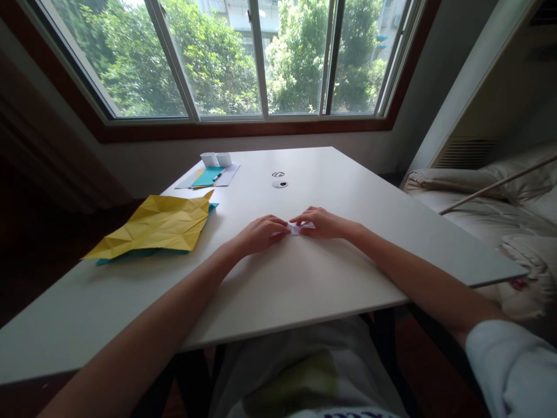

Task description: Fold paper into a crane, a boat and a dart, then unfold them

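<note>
A small piece of folded white paper [295, 230] lies low on the white table [270, 290], mostly covered by my fingers. My left hand [264, 233] grips its left end, fingers bent over it close to the tabletop. At the other end, my right hand [322, 223] pinches the paper between thumb and fingers. The fingertips of both hands almost meet above its middle. How the paper is folded underneath them is hidden.
Left of my hands lies a creased yellow sheet [167, 223] with teal paper under it. Farther back are a teal sheet [209, 176], a pen [219, 175] and small white paper boxes [216, 159]. Two round pieces [279, 184] lie beyond my hands. A window [261, 58] spans the back wall.
</note>
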{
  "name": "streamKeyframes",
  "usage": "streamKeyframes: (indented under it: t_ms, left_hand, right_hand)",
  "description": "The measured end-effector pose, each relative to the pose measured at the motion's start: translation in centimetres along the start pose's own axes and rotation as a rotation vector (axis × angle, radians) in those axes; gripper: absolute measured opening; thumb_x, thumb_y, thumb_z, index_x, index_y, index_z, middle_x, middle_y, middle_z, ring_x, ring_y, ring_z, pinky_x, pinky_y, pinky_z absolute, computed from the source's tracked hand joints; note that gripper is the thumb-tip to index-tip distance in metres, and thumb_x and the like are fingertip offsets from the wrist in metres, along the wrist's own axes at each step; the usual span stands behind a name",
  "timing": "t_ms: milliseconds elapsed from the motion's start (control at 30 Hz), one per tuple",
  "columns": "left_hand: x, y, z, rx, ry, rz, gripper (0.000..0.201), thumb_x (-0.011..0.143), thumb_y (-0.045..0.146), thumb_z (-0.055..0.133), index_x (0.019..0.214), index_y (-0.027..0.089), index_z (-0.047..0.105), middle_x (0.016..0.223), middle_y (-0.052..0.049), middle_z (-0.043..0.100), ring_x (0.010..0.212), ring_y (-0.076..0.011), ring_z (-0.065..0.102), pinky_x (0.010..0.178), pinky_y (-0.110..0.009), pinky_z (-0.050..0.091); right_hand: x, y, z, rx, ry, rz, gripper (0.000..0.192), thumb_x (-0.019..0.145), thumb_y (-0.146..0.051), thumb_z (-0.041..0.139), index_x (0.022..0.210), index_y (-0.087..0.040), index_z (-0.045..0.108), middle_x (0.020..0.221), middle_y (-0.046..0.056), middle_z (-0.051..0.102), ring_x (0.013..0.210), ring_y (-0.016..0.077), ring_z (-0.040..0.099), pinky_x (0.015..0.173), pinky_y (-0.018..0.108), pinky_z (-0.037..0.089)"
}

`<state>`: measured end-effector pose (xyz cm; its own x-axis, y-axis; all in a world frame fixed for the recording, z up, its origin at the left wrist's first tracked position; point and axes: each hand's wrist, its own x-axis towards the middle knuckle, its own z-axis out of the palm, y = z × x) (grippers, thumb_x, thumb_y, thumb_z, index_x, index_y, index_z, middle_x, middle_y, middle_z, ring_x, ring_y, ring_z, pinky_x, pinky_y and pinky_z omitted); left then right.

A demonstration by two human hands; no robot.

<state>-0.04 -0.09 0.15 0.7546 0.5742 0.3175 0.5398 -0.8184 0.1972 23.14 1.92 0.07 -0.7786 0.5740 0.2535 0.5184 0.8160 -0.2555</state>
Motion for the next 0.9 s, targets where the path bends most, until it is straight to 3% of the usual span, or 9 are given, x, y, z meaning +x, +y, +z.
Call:
streamKeyframes:
  t_ms: [167,333,900]
  left_hand:
    - [0.03,-0.34,0.20,-0.066,-0.012,-0.068,0.025,0.082,0.031,0.052,0.099,0.022,0.069,0.104,-0.005,0.068,0.095,-0.0185,0.061,0.083,-0.028,0.046]
    - [0.18,-0.38,0.34,-0.068,0.028,-0.086,0.024,0.082,0.033,0.052,0.096,0.023,0.069,0.099,-0.004,0.069,0.092,-0.0172,0.062,0.082,-0.027,0.046]
    - [0.35,0.50,0.29,0.057,0.018,-0.046,0.022,0.084,0.025,0.046,0.089,0.019,0.067,0.090,-0.008,0.069,0.083,-0.0182,0.062,0.075,-0.028,0.047]
  right_hand:
    - [-0.35,0.51,-0.71,0.101,-0.033,0.033,0.031,0.074,-0.035,0.063,0.103,-0.024,0.063,0.096,0.005,0.066,0.092,0.0191,0.057,0.077,0.028,0.043]
    - [-0.13,0.57,-0.29,0.079,0.018,0.042,0.024,0.074,-0.038,0.062,0.091,-0.022,0.068,0.091,0.006,0.066,0.084,0.0177,0.059,0.074,0.027,0.044]
    - [-0.06,0.06,-0.14,0.005,0.045,-0.026,0.018,0.078,-0.030,0.058,0.088,-0.020,0.067,0.081,0.006,0.067,0.078,0.0169,0.059,0.071,0.027,0.043]
